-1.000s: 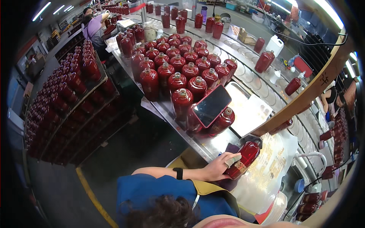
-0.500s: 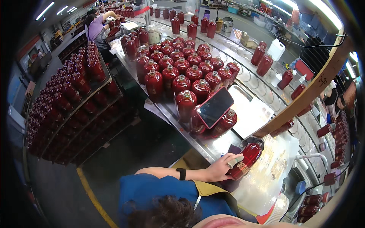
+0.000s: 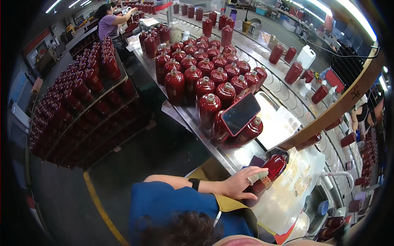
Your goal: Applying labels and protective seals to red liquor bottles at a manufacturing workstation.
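Note:
A dark red glass bottle (image 3: pixel 276 165) lies tilted over the near end of the metal bench, its upper end by a dark block-like holder (image 3: pixel 282 154). My left hand (image 3: pixel 240 183) is on its lower part, with the fingers over the top and the thumb near the base. One finger wears a pale covering (image 3: pixel 257 176). Gold lettering shows beside the fingers. Under and beside the bottle spreads a pale sheet (image 3: pixel 283 197) with small golden pieces on it. My right hand does not show.
Many upright red bottles (image 3: pixel 205 84) crowd the bench, and a phone (image 3: pixel 241 114) leans on the nearest ones. A wooden bar (image 3: pixel 328 123) slants across the right side. Loaded racks (image 3: pixel 82 90) stand at left. A sink tap (image 3: pixel 338 174) is at right. Another person (image 3: pixel 110 26) works far off.
The whole view has shifted slightly. My left hand has loosened and turned a little on the bottle, its thumb now further out from the fingers. The bottle stays in about the same place.

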A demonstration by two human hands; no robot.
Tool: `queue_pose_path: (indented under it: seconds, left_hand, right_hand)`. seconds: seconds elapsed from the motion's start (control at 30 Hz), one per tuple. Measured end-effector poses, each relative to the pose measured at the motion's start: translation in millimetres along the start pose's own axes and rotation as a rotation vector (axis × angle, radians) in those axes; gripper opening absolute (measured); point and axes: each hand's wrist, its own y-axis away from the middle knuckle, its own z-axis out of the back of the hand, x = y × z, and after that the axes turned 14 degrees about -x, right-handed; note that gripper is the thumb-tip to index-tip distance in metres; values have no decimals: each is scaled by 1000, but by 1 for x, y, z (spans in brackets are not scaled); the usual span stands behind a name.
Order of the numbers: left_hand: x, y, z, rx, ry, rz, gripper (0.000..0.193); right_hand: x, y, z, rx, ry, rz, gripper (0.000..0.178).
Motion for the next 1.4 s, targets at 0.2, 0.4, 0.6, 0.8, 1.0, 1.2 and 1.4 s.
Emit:
queue_pose_path:
  seconds: [0.2, 0.4, 0.6, 0.8, 1.0, 1.2, 1.4]
  left_hand:
    - [-56, -65, 30, -177, 186, -148, 80]
    - [-75, -58, 48, -106, 165, 218, 50]
    - [-66, -41, 69, -359, 170, 427, 28]
    - [-50, -35, 54, -350, -53, 280, 28]
    - [-34, -23, 56, -474, 103, 475, 29]
    - [-39, -36, 41, -277, 114, 378, 28]
    - [-34, -20, 26, -223, 19, 279, 26]
  right_hand:
    - [11, 137, -89, -720, -22, 45, 38]
    - [42, 176, -246, 10, -585, -271, 17]
    - [29, 182, -286, 337, -658, -638, 26]
    - [25, 199, -296, 452, -516, -588, 19]
    - [11, 214, -317, 330, -432, -524, 30]
    - [10, 202, -271, 246, -290, -499, 23]
    - [-12, 158, -191, -336, -459, -487, 17]
